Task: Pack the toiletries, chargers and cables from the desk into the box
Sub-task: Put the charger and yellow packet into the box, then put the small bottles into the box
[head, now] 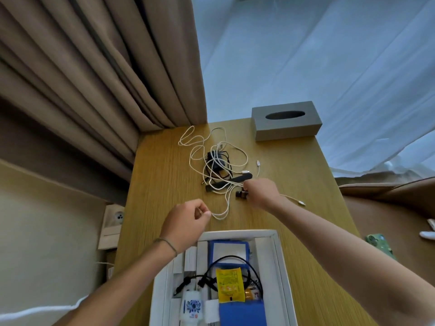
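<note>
A tangle of white cables (219, 158) lies on the wooden desk (164, 165), wound over a black charger (215, 158) and black comb-like items (244, 177). My left hand (188, 220) pinches a loop of white cable near the box's far edge. My right hand (261, 192) is closed on the white cable beside a small dark bottle (241, 194). The white box (280, 255) at the desk's near edge holds a black cable (235, 258), a yellow sachet (229, 284), a white tube (191, 304) and blue packs (242, 311).
A grey tissue box (286, 121) stands at the desk's far right corner. Brown curtains (94, 78) hang at the left, with a wall socket (113, 220) below. A bed with white sheets (329, 55) lies beyond. A green phone (379, 243) rests on a brown seat at right.
</note>
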`<act>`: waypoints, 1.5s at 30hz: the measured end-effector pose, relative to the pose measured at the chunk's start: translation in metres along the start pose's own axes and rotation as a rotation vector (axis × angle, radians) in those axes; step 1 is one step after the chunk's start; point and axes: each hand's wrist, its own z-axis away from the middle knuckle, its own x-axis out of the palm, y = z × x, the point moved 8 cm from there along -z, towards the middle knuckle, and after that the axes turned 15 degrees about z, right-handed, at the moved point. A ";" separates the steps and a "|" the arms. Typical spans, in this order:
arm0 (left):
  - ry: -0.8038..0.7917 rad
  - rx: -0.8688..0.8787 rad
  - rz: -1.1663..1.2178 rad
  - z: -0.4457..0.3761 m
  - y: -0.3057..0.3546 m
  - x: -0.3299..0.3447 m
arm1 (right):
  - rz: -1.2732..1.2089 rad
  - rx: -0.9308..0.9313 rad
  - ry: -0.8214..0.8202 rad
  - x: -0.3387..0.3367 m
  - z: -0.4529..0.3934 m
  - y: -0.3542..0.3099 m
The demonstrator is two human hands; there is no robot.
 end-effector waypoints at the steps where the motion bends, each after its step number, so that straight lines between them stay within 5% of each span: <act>1: -0.004 0.003 -0.006 -0.006 0.001 0.002 | 0.048 -0.017 -0.010 0.003 -0.004 -0.002; 10: -0.057 0.059 -0.082 -0.059 0.014 0.028 | 0.140 -0.116 0.011 0.027 -0.016 -0.004; 20: -0.070 0.192 -0.208 -0.143 0.045 0.099 | -0.967 0.287 0.195 -0.005 0.036 0.082; 33: -0.292 0.312 -0.692 -0.187 0.029 0.182 | -1.296 0.375 0.207 0.021 0.057 0.105; 45: -0.009 0.182 -0.043 -0.151 0.057 0.110 | -1.343 0.169 0.171 -0.015 0.101 0.080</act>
